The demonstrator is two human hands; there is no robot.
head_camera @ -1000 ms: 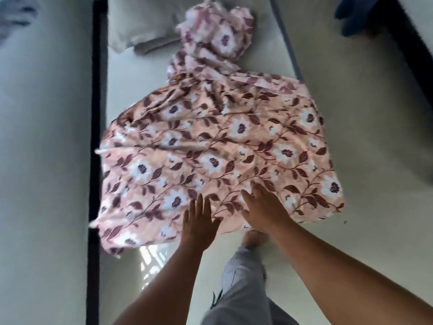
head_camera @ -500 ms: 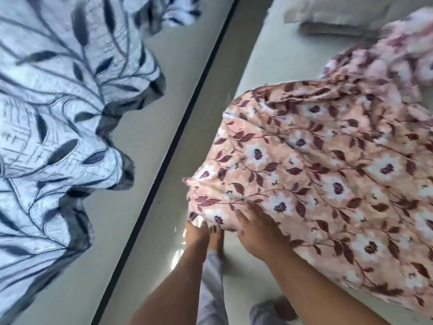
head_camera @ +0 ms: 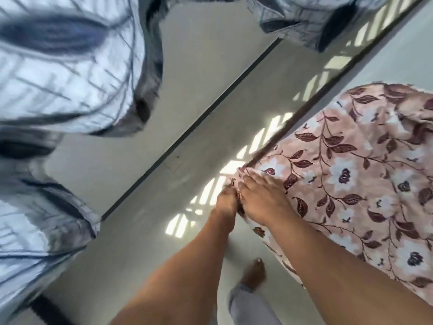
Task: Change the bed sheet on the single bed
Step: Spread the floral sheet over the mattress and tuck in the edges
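Note:
A pink bed sheet with white flowers and dark red leaves [head_camera: 351,174] lies spread over the pale mattress [head_camera: 417,55] at the right. Its near corner hangs at the bed's corner. My left hand [head_camera: 226,202] is at that corner, fingers curled into the sheet's edge from the side. My right hand [head_camera: 262,198] lies on top of the same corner with its fingers stretched flat on the cloth, touching my left hand.
A crumpled blue-and-white leaf-patterned sheet [head_camera: 58,73] fills the left side on a pale surface bounded by a dark line [head_camera: 187,130]. More grey-blue cloth [head_camera: 304,22] lies at the top. Sunlit floor [head_camera: 201,195] runs between. My bare foot [head_camera: 254,274] stands below the hands.
The view has swung left and closer to the bed's corner. Both hands slid from the sheet's near edge to its corner, where my left hand took hold of the edge.

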